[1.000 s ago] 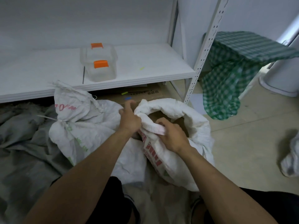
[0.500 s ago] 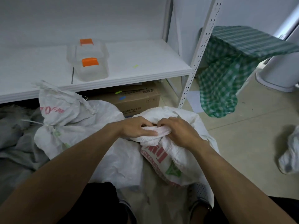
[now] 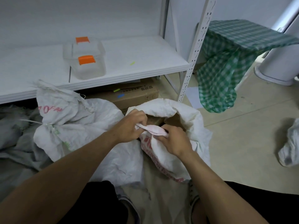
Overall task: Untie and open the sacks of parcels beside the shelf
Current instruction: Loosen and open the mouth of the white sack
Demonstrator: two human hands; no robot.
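A white woven sack (image 3: 191, 120) with red print stands open on the floor in front of me, brown parcels (image 3: 155, 121) showing in its mouth. My left hand (image 3: 131, 126) and my right hand (image 3: 174, 141) both grip the near rolled rim of that sack, fingers curled round the fabric. To the left lies a second white sack (image 3: 68, 126), its neck tied with a white cord (image 3: 48, 126).
A white shelf (image 3: 129, 65) carries two clear boxes with orange clips (image 3: 85, 62). A cardboard box (image 3: 134, 96) sits under it. Grey cloth (image 3: 13, 143) lies left, a green checked cloth (image 3: 229, 62) hangs right, a white bundle (image 3: 289, 147) far right.
The sack's mouth, pinched together half a second ago, is spread again and the parcels show. Both hands still hold the near rim; the view shifted slightly.
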